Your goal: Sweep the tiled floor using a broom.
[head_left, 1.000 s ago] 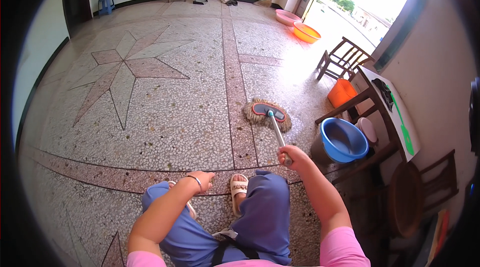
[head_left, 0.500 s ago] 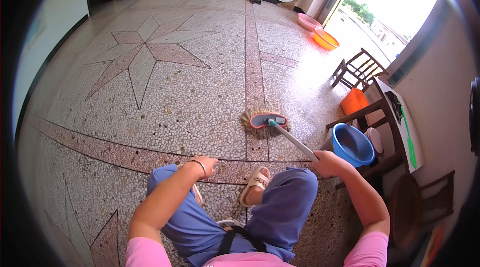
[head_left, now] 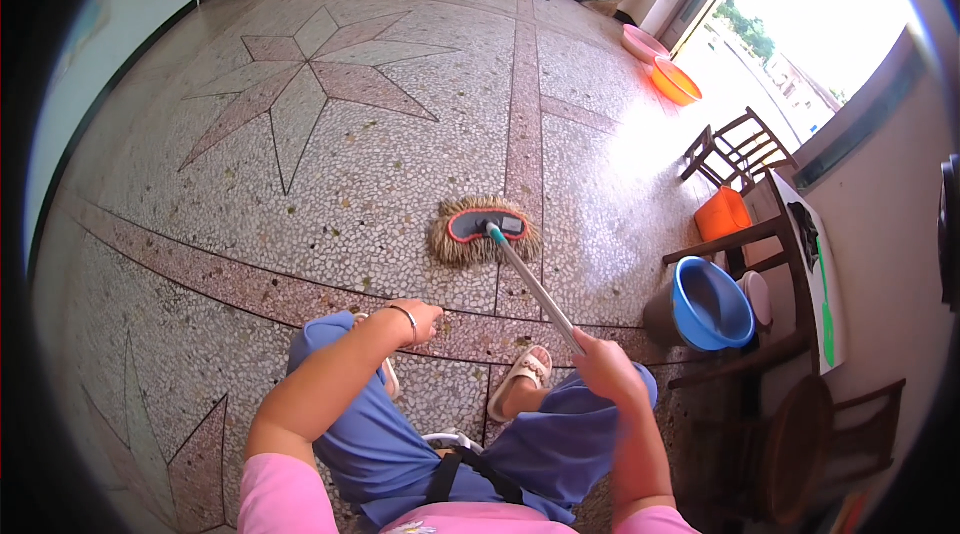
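Note:
My right hand (head_left: pixel 603 364) is closed around the grey handle of a mop (head_left: pixel 538 288). The mop's flat head, dark with an orange rim and a beige string fringe, lies on the speckled floor ahead of my feet. Bent over my left knee, my left hand (head_left: pixel 424 320) has its fingers loosely curled together with nothing seen in them, and a bracelet circles its wrist. I am seated low with my knees apart, and my right foot wears a cream slipper (head_left: pixel 523 379).
Just right of my right knee stands a blue bucket (head_left: pixel 712 304), beside a table (head_left: pixel 785 224). Behind it are an orange bin (head_left: pixel 722 215) and a wooden chair (head_left: pixel 740 149). Orange (head_left: pixel 676 82) and pink (head_left: pixel 643 43) basins sit by the bright doorway. Small bits dot the floor (head_left: pixel 370 184).
The mop head has moved left across the floor, and my right hand has shifted left with the handle. My left hand stays by the knee. The view has tilted slightly.

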`<state>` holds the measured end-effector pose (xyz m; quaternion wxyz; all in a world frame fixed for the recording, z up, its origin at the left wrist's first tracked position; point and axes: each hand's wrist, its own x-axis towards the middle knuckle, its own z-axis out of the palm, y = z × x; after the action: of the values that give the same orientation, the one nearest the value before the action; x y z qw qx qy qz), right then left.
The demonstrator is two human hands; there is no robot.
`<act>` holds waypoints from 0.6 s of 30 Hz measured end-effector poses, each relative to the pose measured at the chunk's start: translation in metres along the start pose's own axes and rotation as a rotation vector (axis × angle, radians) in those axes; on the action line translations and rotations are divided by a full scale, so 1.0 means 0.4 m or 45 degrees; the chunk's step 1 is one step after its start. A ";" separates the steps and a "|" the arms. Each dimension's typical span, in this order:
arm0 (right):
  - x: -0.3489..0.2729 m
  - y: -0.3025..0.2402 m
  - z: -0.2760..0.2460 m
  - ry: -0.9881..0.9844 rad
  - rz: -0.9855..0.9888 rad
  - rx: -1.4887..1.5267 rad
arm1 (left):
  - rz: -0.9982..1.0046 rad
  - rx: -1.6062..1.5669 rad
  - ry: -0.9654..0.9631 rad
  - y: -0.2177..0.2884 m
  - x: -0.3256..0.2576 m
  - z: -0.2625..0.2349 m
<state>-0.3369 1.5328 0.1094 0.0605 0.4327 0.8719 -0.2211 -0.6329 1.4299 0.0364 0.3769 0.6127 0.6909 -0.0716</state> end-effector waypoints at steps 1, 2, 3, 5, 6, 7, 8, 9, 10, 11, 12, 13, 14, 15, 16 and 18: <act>0.045 -0.006 0.035 0.016 0.010 0.052 | -0.010 0.010 -0.004 -0.009 0.009 0.003; 0.092 -0.014 0.075 0.045 0.047 0.091 | -0.021 0.017 0.012 -0.029 0.029 0.014; 0.135 -0.019 0.118 0.073 0.087 0.128 | -0.030 0.024 0.029 -0.046 0.048 0.025; 0.198 -0.011 0.217 0.154 0.085 0.137 | -0.069 0.006 0.075 -0.061 0.078 0.040; 0.217 -0.003 0.273 0.158 0.117 0.105 | -0.087 0.004 0.067 -0.067 0.100 0.047; 0.218 0.003 0.323 0.168 0.134 0.114 | -0.103 -0.002 0.063 -0.069 0.112 0.048; 0.199 -0.025 0.340 0.121 0.119 0.093 | -0.103 -0.016 0.067 -0.075 0.095 0.054; 0.174 -0.042 0.349 0.076 0.109 0.070 | -0.119 -0.023 0.072 -0.083 0.084 0.055; 0.133 -0.046 0.343 0.022 0.100 0.065 | -0.108 -0.016 0.075 -0.076 0.056 0.053; 0.086 -0.052 0.322 -0.031 0.084 0.060 | -0.103 -0.009 0.082 -0.077 0.035 0.051; 0.015 -0.069 0.263 -0.071 -0.043 0.182 | -0.106 0.009 0.091 -0.090 0.022 0.064; -0.057 -0.063 0.195 -0.110 -0.163 0.303 | -0.124 -0.005 0.094 -0.088 0.005 0.064; -0.116 -0.009 0.160 -0.134 -0.123 0.181 | -0.074 -0.027 0.119 -0.061 -0.010 0.048; -0.171 0.009 0.094 -0.236 -0.059 0.149 | -0.042 -0.056 0.141 -0.049 -0.031 0.040; -0.225 0.018 0.020 -0.302 -0.046 0.075 | -0.007 -0.076 0.155 -0.045 -0.045 0.038; -0.299 0.009 -0.125 -0.361 0.025 0.016 | 0.015 -0.060 0.130 -0.034 -0.064 0.028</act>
<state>-0.2560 1.4697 0.1884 0.1826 0.4060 0.8489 -0.2848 -0.6411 1.4002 0.0389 0.3559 0.6107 0.7071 -0.0216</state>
